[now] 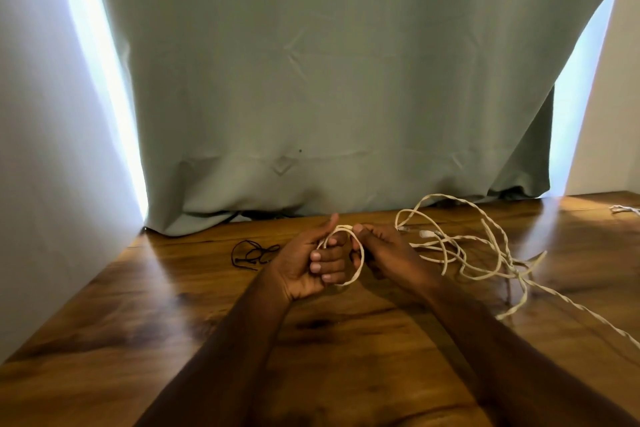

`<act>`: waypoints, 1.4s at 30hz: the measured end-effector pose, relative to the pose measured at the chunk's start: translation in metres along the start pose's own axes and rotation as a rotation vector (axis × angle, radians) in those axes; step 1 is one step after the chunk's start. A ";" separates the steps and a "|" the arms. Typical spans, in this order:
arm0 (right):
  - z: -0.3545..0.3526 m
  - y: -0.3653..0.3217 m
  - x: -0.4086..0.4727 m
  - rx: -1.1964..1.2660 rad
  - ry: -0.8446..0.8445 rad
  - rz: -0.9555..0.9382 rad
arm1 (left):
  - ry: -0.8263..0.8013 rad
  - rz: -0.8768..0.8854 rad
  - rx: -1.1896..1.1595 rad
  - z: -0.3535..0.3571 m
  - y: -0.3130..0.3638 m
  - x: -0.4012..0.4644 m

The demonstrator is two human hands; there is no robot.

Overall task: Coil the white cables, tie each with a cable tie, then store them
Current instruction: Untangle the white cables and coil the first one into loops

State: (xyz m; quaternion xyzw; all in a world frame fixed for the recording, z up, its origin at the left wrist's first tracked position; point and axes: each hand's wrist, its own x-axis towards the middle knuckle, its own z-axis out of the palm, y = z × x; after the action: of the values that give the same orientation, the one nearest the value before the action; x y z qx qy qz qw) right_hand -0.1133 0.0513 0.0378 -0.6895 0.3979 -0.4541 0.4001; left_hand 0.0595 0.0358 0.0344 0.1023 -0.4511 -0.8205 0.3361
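Observation:
A twisted white cable [485, 246] lies in a loose tangle on the wooden table [346, 340], right of centre. One small loop of the white cable [360, 263] hangs between my hands. My left hand [311, 263] grips the loop with curled fingers and the thumb up. My right hand [384, 250] pinches the loop's top beside the left thumb. White connectors [427, 234] show in the tangle behind my right hand. Black cable ties [252, 253] lie on the table left of my left hand. Another white cable end [625, 209] sits at the far right edge.
A grey-green curtain [329, 80] hangs behind the table's back edge, with bright window light on both sides. A pale wall [41, 149] borders the table's left side. A cable strand runs off toward the right front corner.

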 end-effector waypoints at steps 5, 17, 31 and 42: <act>-0.005 0.002 0.001 -0.001 0.021 -0.027 | 0.037 0.010 -0.044 0.003 0.001 0.005; -0.021 0.018 0.002 -0.689 0.001 -0.142 | 0.226 0.316 -0.088 0.022 0.004 0.004; -0.031 0.016 0.010 -0.717 -0.105 -0.514 | 0.291 0.577 -0.204 0.033 0.019 -0.004; -0.022 0.010 0.013 -0.977 -0.233 -0.617 | 0.520 0.678 -0.116 0.024 0.016 0.012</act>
State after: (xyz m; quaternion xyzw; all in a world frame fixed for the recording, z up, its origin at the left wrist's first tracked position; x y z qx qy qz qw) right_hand -0.1326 0.0314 0.0390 -0.9231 0.2956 -0.2347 -0.0734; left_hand 0.0470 0.0385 0.0631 0.1326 -0.3126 -0.6345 0.6944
